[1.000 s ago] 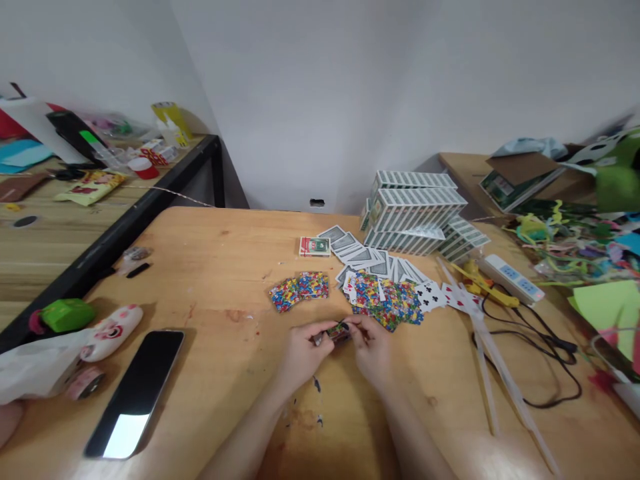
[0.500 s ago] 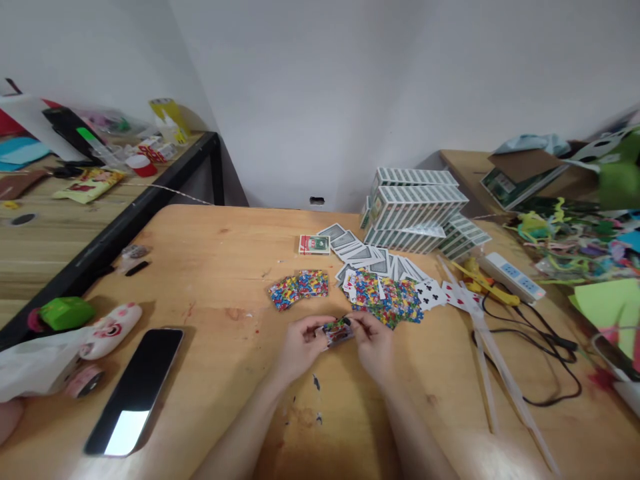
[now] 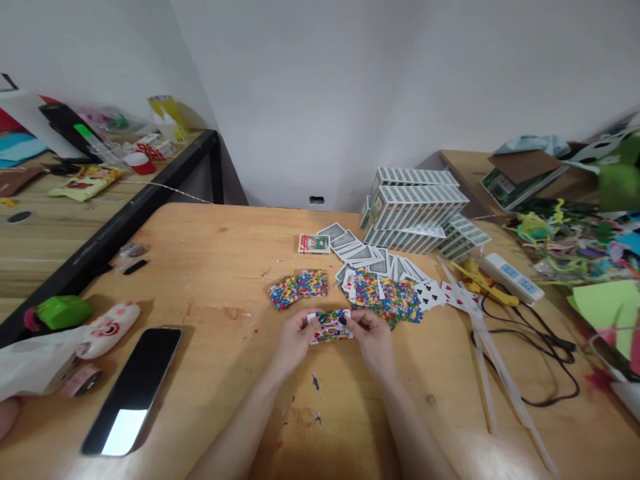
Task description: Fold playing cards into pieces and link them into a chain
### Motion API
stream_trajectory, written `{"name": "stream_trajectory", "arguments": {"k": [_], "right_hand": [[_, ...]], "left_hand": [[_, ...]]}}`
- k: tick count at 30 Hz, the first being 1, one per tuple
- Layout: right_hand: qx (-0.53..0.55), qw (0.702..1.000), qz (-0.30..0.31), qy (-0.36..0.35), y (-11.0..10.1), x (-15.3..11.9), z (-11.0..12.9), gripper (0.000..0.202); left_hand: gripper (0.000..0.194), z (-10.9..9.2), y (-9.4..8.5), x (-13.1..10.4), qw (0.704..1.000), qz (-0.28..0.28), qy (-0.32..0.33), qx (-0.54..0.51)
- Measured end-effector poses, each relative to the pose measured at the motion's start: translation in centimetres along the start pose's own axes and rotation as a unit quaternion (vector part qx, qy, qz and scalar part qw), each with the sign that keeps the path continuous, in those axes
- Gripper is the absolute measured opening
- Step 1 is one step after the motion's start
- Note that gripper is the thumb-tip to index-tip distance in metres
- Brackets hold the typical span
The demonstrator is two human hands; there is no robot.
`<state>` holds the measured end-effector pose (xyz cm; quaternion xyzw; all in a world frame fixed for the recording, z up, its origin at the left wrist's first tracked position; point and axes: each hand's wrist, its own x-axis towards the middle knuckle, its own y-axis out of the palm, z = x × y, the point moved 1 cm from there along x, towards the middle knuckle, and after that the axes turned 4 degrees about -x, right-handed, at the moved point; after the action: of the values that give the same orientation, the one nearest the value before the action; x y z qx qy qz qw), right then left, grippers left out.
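Note:
Between my two hands is a playing card, a court card with its red, blue and yellow face turned up to me. My left hand pinches its left end, thumb on top. At the right end, my right hand grips it the same way. Whether more cards lie behind it I cannot tell. Just beyond are puzzle pieces or cards with a multicoloured pattern, a small group at left and a wide spread at right. Grey-backed playing cards fan out behind them, near a green-and-red card box.
Striped card boxes are stacked at the back right. A power strip, yellow tool, black cable and clear plastic strips lie at right. To the left are a phone and a white toy.
The card between my hands has turned from tilted and mostly covered to face up, spread wider. My hands have moved slightly apart at its ends.

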<state>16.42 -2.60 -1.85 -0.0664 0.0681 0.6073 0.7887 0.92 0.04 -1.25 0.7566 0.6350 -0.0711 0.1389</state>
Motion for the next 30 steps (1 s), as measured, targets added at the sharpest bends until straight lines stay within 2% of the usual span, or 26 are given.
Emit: {"name": "stream_trajectory", "arguments": {"k": [9, 15, 17, 21, 22, 25, 28, 30], "right_hand": [[0.011, 1.0, -0.014, 0.025, 0.0, -0.1, -0.1, 0.028], [0.008, 1.0, -0.007, 0.019, 0.0, 0.0, 0.2, 0.031], [0.022, 0.999, 0.019, 0.017, 0.0, 0.0, 0.5, 0.033], [0.06, 0.991, 0.116, 0.038, -0.1, -0.2, 0.8, 0.03], [0.07, 0.99, 0.117, 0.043, -0.2, -0.2, 0.7, 0.028], [0.097, 0.992, 0.075, 0.041, -0.1, -0.3, 0.2, 0.027], [0.077, 0.997, 0.023, 0.02, 0.3, -0.3, -0.2, 0.03], [0.036, 0.999, 0.006, -0.003, 0.6, -0.4, -0.2, 0.03]], "left_hand": [[0.027, -0.7, 0.0, -0.1, 0.998, 0.022, -0.024, -0.058], [0.026, -0.9, 0.0, -0.2, 0.999, 0.012, -0.028, -0.04], [0.025, -0.8, 0.2, -0.3, 0.999, -0.012, -0.023, -0.042], [0.022, -0.7, 0.5, -0.5, 0.994, -0.058, -0.018, -0.088], [0.021, -0.6, 0.5, -0.5, 0.994, -0.058, -0.018, -0.096], [0.018, -0.7, 0.4, -0.5, 0.996, -0.024, -0.003, -0.081], [0.032, -0.9, 0.6, -0.7, 0.998, 0.048, 0.025, -0.029], [0.037, -0.9, 0.9, -0.9, 0.997, 0.075, 0.033, -0.011]]}}
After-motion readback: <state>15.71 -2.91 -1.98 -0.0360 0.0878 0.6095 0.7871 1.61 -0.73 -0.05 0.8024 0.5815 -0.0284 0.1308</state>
